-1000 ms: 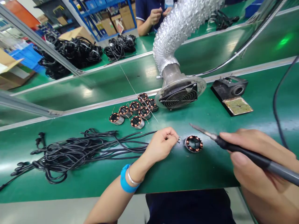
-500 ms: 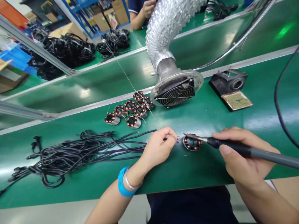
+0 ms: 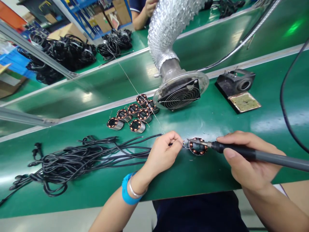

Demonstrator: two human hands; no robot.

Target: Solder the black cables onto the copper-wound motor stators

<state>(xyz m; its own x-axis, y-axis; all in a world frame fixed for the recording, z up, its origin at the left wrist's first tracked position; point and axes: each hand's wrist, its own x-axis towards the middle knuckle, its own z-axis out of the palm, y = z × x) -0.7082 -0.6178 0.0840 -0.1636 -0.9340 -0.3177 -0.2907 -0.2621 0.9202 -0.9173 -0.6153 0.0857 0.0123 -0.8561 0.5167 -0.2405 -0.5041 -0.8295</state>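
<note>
My right hand [image 3: 251,161] is closed around the dark handle of a soldering iron [image 3: 233,150]. The iron points left, its tip over the left rim of a motor stator [image 3: 201,150] with copper windings, close to thin wire ends. My left hand [image 3: 166,151] is closed in a pinch just left of that stator, on a black power cable whose stripped end shows past the fingers. Black cables [image 3: 70,164] lie tangled on the green bench to the left, several ends running under my left hand. A thin strand of solder wire [image 3: 130,82] slants down from above towards that hand.
Several stators [image 3: 137,126] stand grouped behind my left hand. A fume extractor [image 3: 181,96] on a silver duct hangs over the bench. At the right sits a soldering iron stand [image 3: 238,85] with its sponge. Across the divider, a person's arm [image 3: 142,17] shows beside cable bundles.
The soldering iron and my right hand have shifted slightly left, the tip now nearer the wire ends. My left hand stays nearly in place. The whole view has moved a little.
</note>
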